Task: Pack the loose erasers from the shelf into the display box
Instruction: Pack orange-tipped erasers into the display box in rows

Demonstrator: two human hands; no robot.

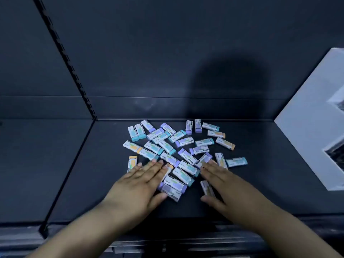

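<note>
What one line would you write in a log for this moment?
left hand: open, flat on erasers | right hand: open, flat on erasers | erasers: scattered loose on shelf

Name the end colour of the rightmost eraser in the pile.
Teal end on that eraser; head view.

The shelf (260, 174) appears to be dark sheet metal, painted matt and smooth, with faint pale scuffs toward the back. The same matt coat is seen on the back panel (149, 53) and the slotted upright (70, 67). The erasers (184, 141) are wrapped in printed sleeves with a slight sheen, their pastel ends left dull. The white box (307, 127) looks like smooth matt card.
</note>
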